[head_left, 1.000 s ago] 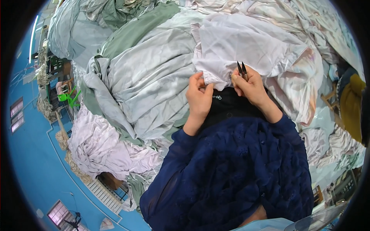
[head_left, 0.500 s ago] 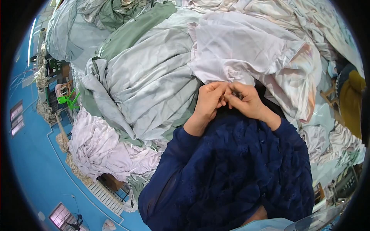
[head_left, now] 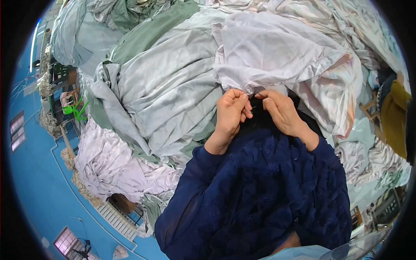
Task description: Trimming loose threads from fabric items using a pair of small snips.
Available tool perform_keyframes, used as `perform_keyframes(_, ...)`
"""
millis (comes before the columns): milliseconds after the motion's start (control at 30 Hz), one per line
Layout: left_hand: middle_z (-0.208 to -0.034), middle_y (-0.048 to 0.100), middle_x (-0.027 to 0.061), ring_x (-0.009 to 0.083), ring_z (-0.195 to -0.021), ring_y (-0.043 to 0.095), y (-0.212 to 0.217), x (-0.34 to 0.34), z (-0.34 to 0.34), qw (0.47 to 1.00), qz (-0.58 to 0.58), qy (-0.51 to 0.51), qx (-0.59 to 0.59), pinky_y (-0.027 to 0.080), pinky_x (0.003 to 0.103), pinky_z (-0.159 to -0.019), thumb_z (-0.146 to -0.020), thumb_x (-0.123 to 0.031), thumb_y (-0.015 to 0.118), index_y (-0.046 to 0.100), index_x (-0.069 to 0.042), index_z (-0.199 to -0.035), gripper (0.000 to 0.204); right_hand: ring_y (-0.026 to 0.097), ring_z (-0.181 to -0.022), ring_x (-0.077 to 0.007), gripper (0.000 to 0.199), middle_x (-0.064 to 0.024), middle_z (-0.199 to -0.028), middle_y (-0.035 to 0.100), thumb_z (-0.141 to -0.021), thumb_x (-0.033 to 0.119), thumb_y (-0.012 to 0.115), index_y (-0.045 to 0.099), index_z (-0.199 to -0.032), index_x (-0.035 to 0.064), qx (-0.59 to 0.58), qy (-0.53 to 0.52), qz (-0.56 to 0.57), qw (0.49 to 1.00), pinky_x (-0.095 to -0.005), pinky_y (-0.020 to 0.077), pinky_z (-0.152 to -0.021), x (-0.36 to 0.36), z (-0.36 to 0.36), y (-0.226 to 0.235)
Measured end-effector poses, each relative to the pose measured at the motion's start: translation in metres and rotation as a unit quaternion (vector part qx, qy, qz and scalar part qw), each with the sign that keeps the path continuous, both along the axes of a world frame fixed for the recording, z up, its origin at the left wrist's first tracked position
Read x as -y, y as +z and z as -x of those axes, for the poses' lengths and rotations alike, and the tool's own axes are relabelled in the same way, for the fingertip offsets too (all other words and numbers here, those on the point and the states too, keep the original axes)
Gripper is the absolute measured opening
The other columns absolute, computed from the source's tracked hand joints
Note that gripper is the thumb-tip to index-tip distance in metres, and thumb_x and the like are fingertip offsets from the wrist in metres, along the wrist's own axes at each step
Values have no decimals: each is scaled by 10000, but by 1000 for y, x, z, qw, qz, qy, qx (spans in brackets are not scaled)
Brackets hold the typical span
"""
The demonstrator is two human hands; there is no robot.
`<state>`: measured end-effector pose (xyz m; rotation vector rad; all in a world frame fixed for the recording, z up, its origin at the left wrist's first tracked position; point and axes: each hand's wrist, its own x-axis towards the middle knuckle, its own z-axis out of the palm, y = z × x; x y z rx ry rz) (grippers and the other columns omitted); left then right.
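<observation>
A pale pinkish-white cloth (head_left: 268, 52) lies in folds just beyond my hands, its near edge gathered into puckers. My left hand (head_left: 232, 112) is closed in a pinch at those puckers and seems to grip the cloth's edge between thumb and forefinger. Just to its right, my right hand (head_left: 281, 112) also has thumb and forefinger pressed together; whatever lies between them is too small to make out. A short gap separates the two sets of fingertips. Below them is dark fabric over my lap.
Heaped grey-green cloth (head_left: 169, 82) spreads left of my hands, with a lilac-white bundle (head_left: 112, 164) nearer on that side. More pale fabric (head_left: 338, 21) piles up at the far right. A bright green chair-like object (head_left: 76, 109) stands beyond the left edge, and mustard cloth (head_left: 395, 117) hangs at right.
My hands were together at the cloth's edge and have now come slightly apart, the right one moving a little right. The near edge of the pinkish cloth has shifted left toward my left fingertips.
</observation>
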<state>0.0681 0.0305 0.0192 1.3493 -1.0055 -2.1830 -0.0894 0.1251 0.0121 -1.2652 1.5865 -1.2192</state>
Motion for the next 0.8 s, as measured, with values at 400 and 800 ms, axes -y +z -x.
perform_keyframes(400, -637, 581, 13, 57, -449, 490, 5, -2, -2, 999, 32, -20, 3, 336, 175, -391, -956, -99, 562, 553, -41, -889, 90, 466, -608, -27, 293, 38, -707, 540, -999, 254, 552, 677, -1097, 9, 253, 22, -104, 962, -184, 364, -543, 7, 2, -20)
perform_keyframes(800, -600, 554, 11, 55, -430, 457, 3, -1, -2, 999, 27, -23, 12, 323, 183, -384, -943, -87, 579, 552, -24, -870, 100, 454, -601, -24, 294, 47, -683, 527, -988, 252, 571, 693, -1068, -3, 281, 32, -104, 953, -189, 349, -534, 10, 5, -23)
